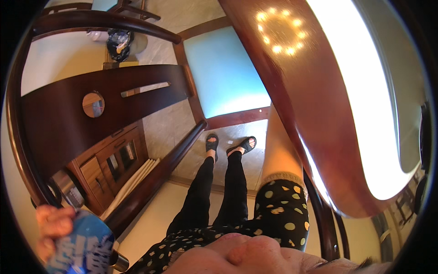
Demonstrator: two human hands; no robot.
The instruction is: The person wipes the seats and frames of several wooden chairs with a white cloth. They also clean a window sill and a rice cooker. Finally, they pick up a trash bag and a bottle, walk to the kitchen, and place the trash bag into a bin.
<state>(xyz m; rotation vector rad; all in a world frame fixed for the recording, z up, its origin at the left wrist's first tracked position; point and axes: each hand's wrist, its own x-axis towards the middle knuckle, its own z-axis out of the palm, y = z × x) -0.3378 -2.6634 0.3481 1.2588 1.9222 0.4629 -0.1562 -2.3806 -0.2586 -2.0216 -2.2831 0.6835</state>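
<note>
My left hand is at the lower left, its fingers curled at the edge of a blue package with white printing. The package's lower part runs out of the picture, so its full shape is unclear. Just above it are the dark wooden rails of a chair, which has a light blue seat pad and a back with a round hole and a slot. My right forearm, below a black sleeve patterned with spots, reaches forward and passes behind the table edge. The tabletop hides my right hand.
A glossy reddish-brown table fills the right side, reflecting a ring of lights and a bright white strip. A brown cabinet with pale rods beside it stands at left. Farther back lies a black plastic bag. My sandalled feet rest on grey tiles.
</note>
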